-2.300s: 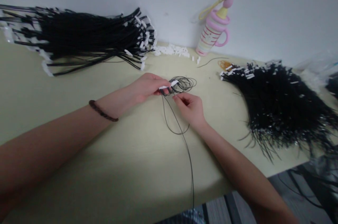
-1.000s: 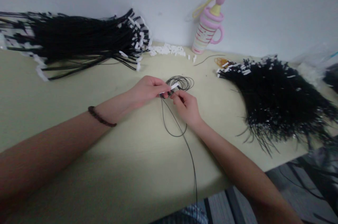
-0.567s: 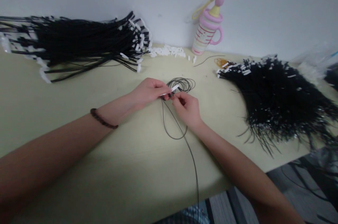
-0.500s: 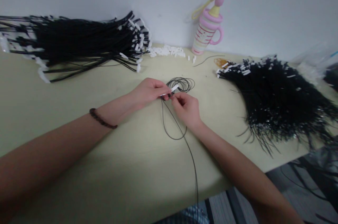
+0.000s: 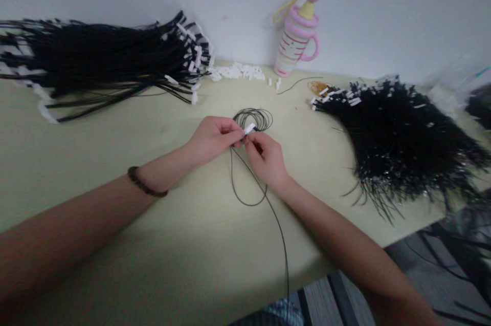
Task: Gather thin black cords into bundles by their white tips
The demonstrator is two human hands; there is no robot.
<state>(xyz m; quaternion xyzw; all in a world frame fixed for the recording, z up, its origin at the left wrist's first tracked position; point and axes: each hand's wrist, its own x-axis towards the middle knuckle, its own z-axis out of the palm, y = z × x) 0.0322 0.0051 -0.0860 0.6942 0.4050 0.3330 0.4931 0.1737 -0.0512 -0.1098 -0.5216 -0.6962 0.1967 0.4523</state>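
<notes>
My left hand and my right hand meet near the middle of the table, their fingertips pinched together. A small white connector pokes out between them, at the end of a thin black cable; the fingers partly hide where they join. Behind the fingertips lies a loose coil of the black cable. From under my left fingers a loop of cable hangs toward me, and one strand runs down over the table's front edge.
At the back left lies a thick bundle of black cables with white ends. Another cable bundle covers the right side. Between them are a pile of small white connectors, a pink-and-white cup and orange rubber bands.
The view has shifted slightly. Both hands remain pinched together at the white connector, with only a small change in the fingertips; the coil and loop lie much as before.
</notes>
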